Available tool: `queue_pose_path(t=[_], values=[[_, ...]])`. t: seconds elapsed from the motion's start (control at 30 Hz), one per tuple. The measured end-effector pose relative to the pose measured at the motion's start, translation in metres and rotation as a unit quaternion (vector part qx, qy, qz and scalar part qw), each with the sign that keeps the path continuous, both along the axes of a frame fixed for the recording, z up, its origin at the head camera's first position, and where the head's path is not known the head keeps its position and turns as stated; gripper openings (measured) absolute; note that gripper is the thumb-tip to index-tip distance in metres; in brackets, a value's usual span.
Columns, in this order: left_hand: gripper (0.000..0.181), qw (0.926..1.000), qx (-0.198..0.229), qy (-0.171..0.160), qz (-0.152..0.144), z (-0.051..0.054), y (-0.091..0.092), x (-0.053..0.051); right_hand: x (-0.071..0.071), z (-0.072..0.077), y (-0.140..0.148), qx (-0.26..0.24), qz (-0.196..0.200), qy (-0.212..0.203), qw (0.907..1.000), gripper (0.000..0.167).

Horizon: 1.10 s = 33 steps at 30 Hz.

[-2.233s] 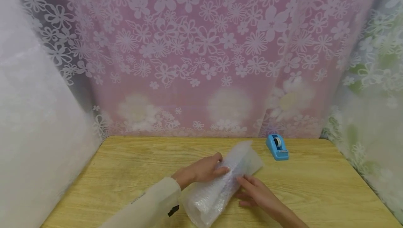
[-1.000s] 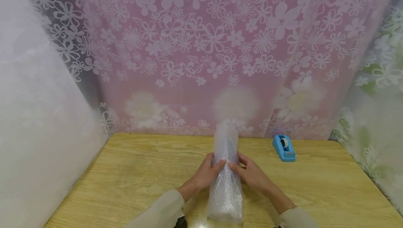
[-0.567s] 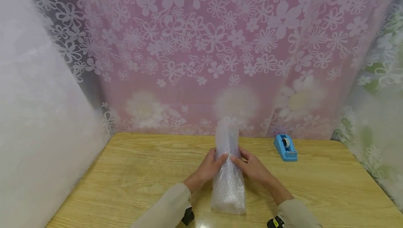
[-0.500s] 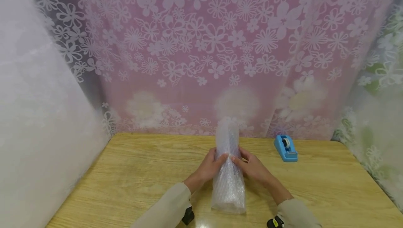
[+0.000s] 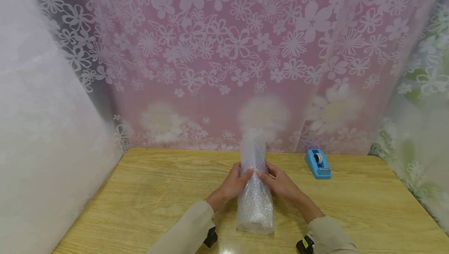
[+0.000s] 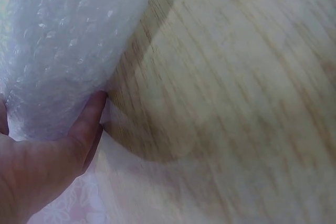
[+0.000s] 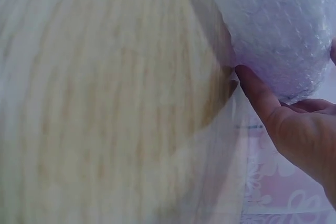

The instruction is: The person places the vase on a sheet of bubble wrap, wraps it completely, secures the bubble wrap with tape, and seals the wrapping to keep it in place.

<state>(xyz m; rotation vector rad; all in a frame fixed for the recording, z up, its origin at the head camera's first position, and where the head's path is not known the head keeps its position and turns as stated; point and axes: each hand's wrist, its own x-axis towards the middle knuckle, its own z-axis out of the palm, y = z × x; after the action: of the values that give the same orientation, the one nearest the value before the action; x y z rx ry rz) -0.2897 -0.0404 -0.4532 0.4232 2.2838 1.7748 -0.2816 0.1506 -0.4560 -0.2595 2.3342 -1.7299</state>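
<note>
A long bundle rolled in clear bubble wrap (image 5: 255,209) points away from me at mid-table; whatever lies inside it cannot be made out. My left hand (image 5: 232,183) grips its left side, thumb on top and fingers round the edge. From the right, my right hand (image 5: 283,185) holds it the same way, the two thumb tips nearly meeting on the upper face. In the left wrist view the bubbly wrap (image 6: 79,40) lies against the fingers of the left hand (image 6: 42,171). The right wrist view has the right hand (image 7: 299,129) at the wrap's (image 7: 278,30) edge.
A blue tape dispenser (image 5: 318,164) with a roll of tape stands near the back right of the wooden table (image 5: 158,191). Behind the table hangs a pink flowered curtain (image 5: 210,70), and pale sheets (image 5: 45,129) close off both sides.
The bubble-wrapped bundle has turned from slanting to pointing straight away from me. My left hand has gone from on top to its left side. Over the last half second both hands barely move.
</note>
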Motion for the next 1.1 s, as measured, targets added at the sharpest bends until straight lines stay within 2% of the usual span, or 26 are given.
queue_pose_path(t=[0.3, 0.5, 0.6, 0.8, 0.97, 1.1], values=[[0.058, 0.9996, 0.022, 0.015, -0.006, -0.001, 0.003, -0.001, 0.001, -0.004, 0.003, -0.007, -0.012, 0.001, 0.9999, 0.083], [0.064, 0.9999, -0.007, 0.004, -0.009, -0.005, 0.003, 0.001, 0.004, -0.010, 0.003, -0.017, -0.013, 0.004, 0.9998, 0.082], [0.066, 0.9999, -0.008, -0.001, -0.010, -0.006, 0.003, 0.002, 0.006, -0.012, 0.001, -0.025, -0.012, 0.005, 0.9996, 0.078], [0.069, 0.9999, -0.015, -0.004, 0.004, -0.008, 0.000, 0.002, 0.005, -0.014, -0.002, -0.024, -0.005, 0.010, 0.9996, 0.075], [0.066, 0.9999, -0.008, -0.001, -0.006, -0.006, -0.002, 0.001, 0.003, -0.013, -0.003, -0.022, -0.008, -0.001, 0.9997, 0.076], [0.063, 0.9993, -0.029, 0.018, -0.016, 0.000, -0.002, -0.003, 0.000, -0.010, -0.001, -0.025, -0.025, -0.022, 0.9991, 0.078]])
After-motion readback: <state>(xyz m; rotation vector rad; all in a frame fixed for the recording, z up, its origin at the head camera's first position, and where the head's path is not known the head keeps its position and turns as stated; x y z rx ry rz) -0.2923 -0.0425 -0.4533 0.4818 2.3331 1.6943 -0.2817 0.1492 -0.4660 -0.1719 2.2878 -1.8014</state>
